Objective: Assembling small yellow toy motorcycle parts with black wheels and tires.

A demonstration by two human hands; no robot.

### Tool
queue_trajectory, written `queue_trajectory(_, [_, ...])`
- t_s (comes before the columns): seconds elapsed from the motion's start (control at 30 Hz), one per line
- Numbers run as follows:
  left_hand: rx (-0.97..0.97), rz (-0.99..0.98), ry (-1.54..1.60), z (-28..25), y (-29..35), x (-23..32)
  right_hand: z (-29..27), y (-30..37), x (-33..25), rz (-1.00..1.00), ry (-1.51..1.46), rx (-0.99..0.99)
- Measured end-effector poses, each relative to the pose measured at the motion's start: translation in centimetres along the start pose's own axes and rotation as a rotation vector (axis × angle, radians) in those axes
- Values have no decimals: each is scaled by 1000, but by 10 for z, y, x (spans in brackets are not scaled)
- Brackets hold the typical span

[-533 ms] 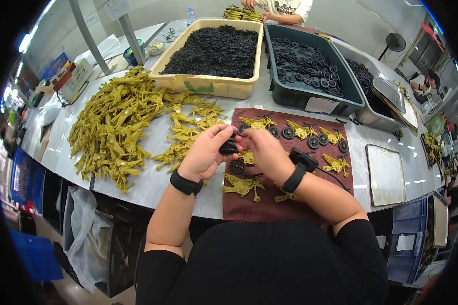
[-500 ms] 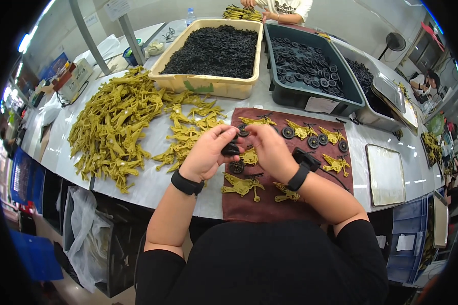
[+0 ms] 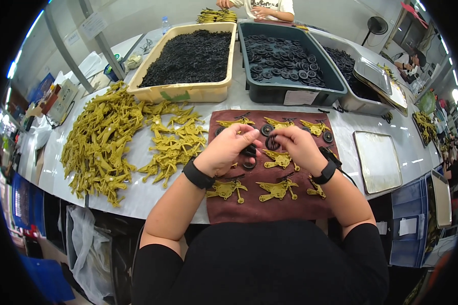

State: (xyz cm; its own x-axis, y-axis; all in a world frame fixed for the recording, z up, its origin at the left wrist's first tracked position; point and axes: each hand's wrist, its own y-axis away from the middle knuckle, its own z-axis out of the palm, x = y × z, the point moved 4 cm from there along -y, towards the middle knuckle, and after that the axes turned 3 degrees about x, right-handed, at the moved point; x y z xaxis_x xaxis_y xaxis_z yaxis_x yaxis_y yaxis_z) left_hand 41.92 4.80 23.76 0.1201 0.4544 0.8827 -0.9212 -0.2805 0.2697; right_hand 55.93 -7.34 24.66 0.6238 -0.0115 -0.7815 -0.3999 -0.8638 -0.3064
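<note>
My left hand (image 3: 224,152) is curled around several small black wheels (image 3: 249,150), over the left part of a dark red mat (image 3: 249,210). Between the fingertips of my right hand (image 3: 299,147) is a black wheel (image 3: 271,143), just above a yellow plastic part (image 3: 277,159) in the middle row. More yellow parts lie in rows on the mat, with thin black pieces next to them. A loose wheel (image 3: 249,165) rests below my left fingers, and another wheel (image 3: 327,136) sits at the right. My right palm and wrist hide some parts.
A large pile of yellow parts (image 3: 99,147) covers the table at left. Behind the mat stand a cream bin (image 3: 183,94) of small black pieces and a dark green bin (image 3: 295,89) of wheels. A metal tray (image 3: 377,162) lies at right. Another person (image 3: 269,9) works across the table.
The view has shifted, so the mat sits further left. My hands have moved apart slightly, and a wheel now shows in my right fingertips. My left hand still holds wheels.
</note>
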Motion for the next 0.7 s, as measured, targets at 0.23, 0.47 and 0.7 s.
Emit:
queue_trajectory(0.23, [95,44,24,-3,-3,0,24,20,8,81,205,-222])
queue_trajectory(0.47, [23,-11,10,4,-8,-10,14,14,-2,-171,203,62])
queue_trajectory(0.7, [-97,-36,-51,35,-13,-13,-3,17,-4,54,-199,22])
